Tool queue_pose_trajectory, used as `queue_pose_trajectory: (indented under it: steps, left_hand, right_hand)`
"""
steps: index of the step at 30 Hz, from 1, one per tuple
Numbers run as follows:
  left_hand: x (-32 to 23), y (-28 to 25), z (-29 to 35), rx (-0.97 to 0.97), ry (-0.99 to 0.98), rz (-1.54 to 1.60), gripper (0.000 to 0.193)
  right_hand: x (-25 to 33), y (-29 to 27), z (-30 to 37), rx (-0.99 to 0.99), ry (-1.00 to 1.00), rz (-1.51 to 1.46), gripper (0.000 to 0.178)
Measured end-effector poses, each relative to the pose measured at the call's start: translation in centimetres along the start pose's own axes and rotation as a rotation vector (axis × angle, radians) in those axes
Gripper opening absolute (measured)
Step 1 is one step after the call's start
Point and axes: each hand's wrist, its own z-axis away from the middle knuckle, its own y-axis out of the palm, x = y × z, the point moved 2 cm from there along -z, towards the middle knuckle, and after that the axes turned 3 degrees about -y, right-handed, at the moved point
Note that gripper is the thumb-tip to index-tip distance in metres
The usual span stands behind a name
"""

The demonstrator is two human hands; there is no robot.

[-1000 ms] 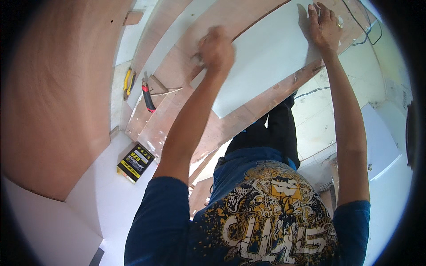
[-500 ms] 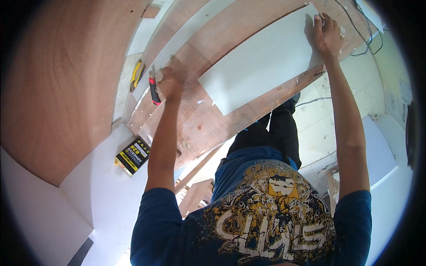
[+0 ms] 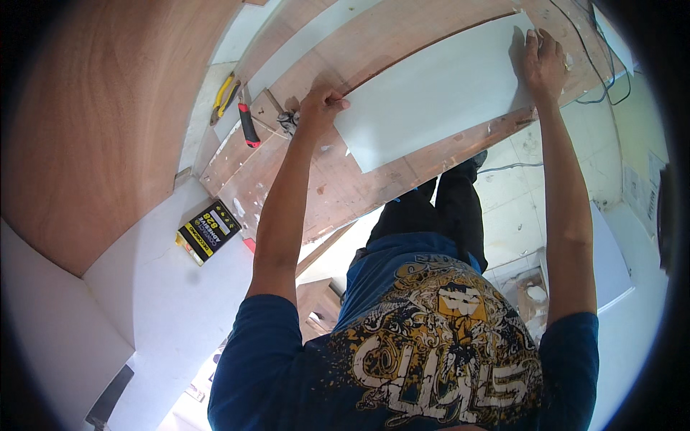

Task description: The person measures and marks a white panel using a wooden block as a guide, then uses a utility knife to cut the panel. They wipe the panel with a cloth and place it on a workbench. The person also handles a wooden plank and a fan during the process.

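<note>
A long white sheet (image 3: pixel 438 86) lies on a worn wooden board (image 3: pixel 338 187). At the sheet's left end, my left hand (image 3: pixel 320 111) is closed, with thumb and curled fingers at its far corner. My right hand (image 3: pixel 546 68) is at the opposite end, thumb along the sheet's edge and fingers apart, bent just beyond it. Left of my left wrist sits a small metal tool (image 3: pixel 289 122), partly hidden. A cutter with a red and black handle (image 3: pixel 249 126) rests farther left, beside yellow-handled pliers (image 3: pixel 225 97).
A black and yellow adhesive box (image 3: pixel 208 231) sits on a white surface at the left. Behind it stands a large brown wood panel (image 3: pixel 93 129). Dark cables (image 3: pixel 607 82) trail past the board's right end. My legs (image 3: pixel 445 201) stand at its near edge.
My left hand has moved right, away from the cutter, to the sheet's left corner, uncovering the metal tool. My right hand stays at the sheet's right end. The view has shifted slightly.
</note>
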Motion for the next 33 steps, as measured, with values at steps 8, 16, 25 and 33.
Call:
queue_pose_trajectory:
  steps: [8, 16, 25, 33]
  left_hand:
    - [1.9, -0.5, 1.9, -0.285, -0.115, -0.092, 0.02]
    - [-3.9, 3.7, -0.9, -0.313, 0.094, 0.044, 0.009]
    - [-2.1, 1.9, 0.8, -0.213, -0.012, 0.066, 0.007]
    - [-1.4, 2.3, 2.7, -0.447, -0.008, -0.094, 0.008]
  right_hand:
    - [-0.1, -0.2, 0.1, -0.013, 0.009, -0.03, 0.062]
    - [0.8, -0.4, 0.3, -0.002, 0.029, 0.017, 0.059]
    - [-0.3, -0.9, 0.6, -0.039, 0.029, 0.086, 0.062]
    - [1.3, -2.2, 0.0, -0.016, -0.002, -0.016, 0.057]
